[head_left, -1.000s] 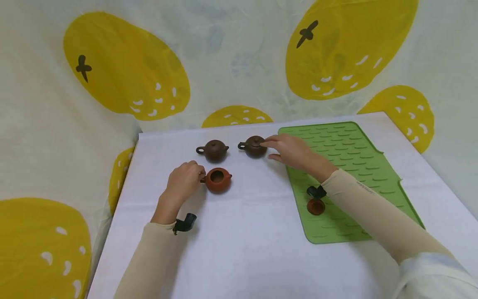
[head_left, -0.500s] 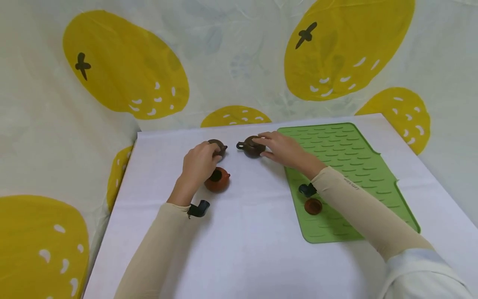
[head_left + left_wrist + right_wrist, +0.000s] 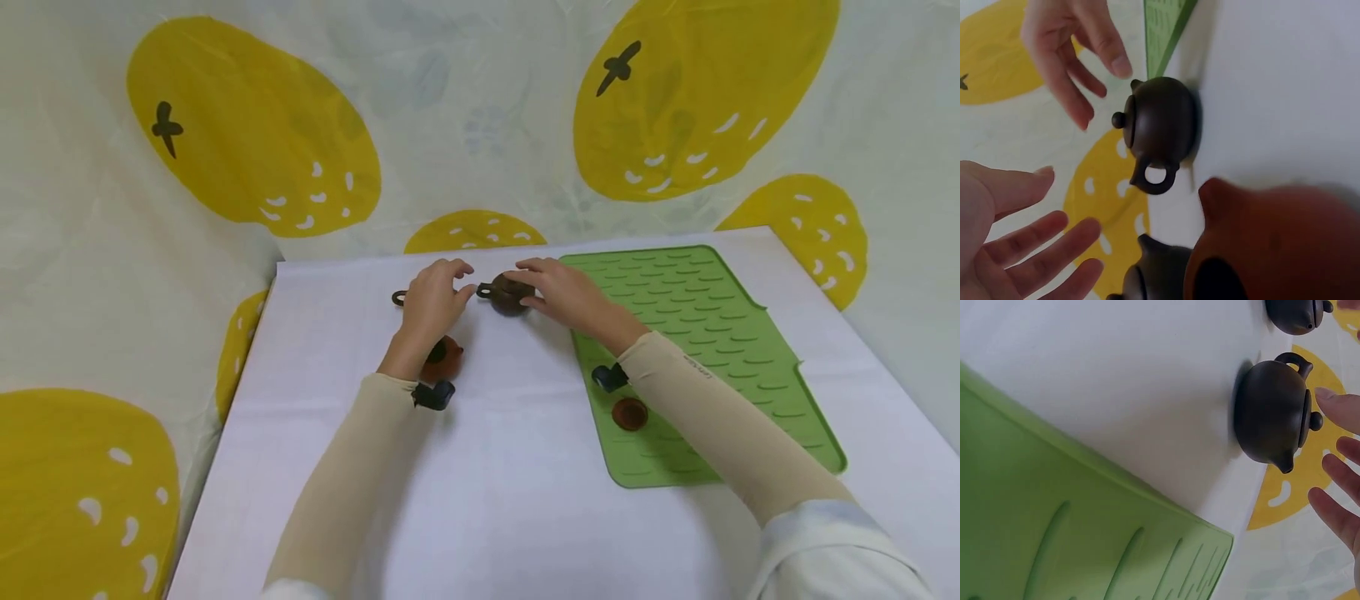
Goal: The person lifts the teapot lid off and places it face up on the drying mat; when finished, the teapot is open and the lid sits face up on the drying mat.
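A dark brown lidded teapot (image 3: 506, 303) stands upright at the back; its lid knob and loop handle show clearly in the left wrist view (image 3: 1163, 122). My right hand (image 3: 564, 293) hovers by its lid, thumb and fingers spread, apart from the knob in the right wrist view. Left of it, my left hand (image 3: 433, 302) hangs in the air with loosely bent, separated fingers, holding nothing. Beneath that hand a second dark teapot (image 3: 1163, 270) is mostly hidden in the head view. A lidless reddish-orange teapot (image 3: 448, 363) sits nearer, partly covered by the left wrist.
A green ridged mat (image 3: 750, 400) lies on the right of the white-covered table (image 3: 510, 500). On the mat's near left part rests a small reddish-brown lid (image 3: 630, 413). A white cloth with yellow fruit shapes (image 3: 255, 125) hangs behind the table.
My left hand has left the orange teapot's handle and moved right and away from me, over the left dark teapot. My right hand has shifted slightly left over the other dark teapot.
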Demonstrator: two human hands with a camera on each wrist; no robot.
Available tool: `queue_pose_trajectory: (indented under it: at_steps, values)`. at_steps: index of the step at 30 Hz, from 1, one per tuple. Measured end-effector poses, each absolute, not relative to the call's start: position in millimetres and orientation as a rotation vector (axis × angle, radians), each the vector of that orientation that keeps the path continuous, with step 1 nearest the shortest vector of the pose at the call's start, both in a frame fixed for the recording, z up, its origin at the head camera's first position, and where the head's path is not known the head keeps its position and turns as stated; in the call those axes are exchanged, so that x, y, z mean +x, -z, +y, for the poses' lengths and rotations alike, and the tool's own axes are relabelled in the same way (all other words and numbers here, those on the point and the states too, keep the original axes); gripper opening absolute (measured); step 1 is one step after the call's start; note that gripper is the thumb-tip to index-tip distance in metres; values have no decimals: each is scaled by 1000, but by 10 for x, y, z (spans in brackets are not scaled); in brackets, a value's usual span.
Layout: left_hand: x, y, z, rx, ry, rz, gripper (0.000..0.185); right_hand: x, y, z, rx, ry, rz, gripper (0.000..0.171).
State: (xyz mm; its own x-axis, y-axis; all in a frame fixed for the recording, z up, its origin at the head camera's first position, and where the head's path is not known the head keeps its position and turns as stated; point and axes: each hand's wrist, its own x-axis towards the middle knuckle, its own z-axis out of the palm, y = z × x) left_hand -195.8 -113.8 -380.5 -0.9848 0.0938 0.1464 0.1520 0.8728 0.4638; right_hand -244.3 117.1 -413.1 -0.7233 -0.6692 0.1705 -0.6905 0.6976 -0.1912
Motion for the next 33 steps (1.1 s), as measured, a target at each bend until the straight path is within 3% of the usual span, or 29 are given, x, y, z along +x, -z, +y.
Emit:
queue_pose_trajectory:
  at_steps: [17, 33]
  values:
    - [-2188, 3961, -841, 121, 866, -2943, 22, -2494, 4233, 1122, 1112, -419, -2831, 46]
    - [-2347, 4234, -786, 152, 862, -2957, 18, -2502, 4313, 1141, 1150, -391, -2845, 40]
